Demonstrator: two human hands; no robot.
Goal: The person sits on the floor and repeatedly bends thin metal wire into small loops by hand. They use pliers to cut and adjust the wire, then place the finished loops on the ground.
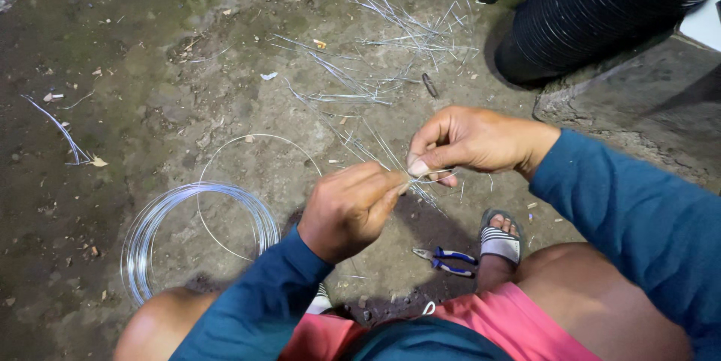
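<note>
Steel wire strands point(383, 157) sit pinched between both hands above the dirt floor point(150, 68); the left hand point(347, 211) grips them in a closed fist; the right hand point(466, 139) pinches the ends; twisting probably goes best kept taut, near the wire coil point(150, 233).

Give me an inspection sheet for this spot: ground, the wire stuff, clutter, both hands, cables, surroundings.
Surface: bare concrete ground, stained and dusty.
Job's things: bundle of short wire pieces pinched between both hands; coil of steel wire on the ground to the left; blue-handled pliers lying near the sandalled foot.
Clutter: cut wire pieces scattered ahead, a stray wire piece far left, small debris.
Grippers: left hand and right hand both closed on the bundle.
Cables: nothing seen.
Surroundings: black ribbed object and a concrete block upper right.
</note>
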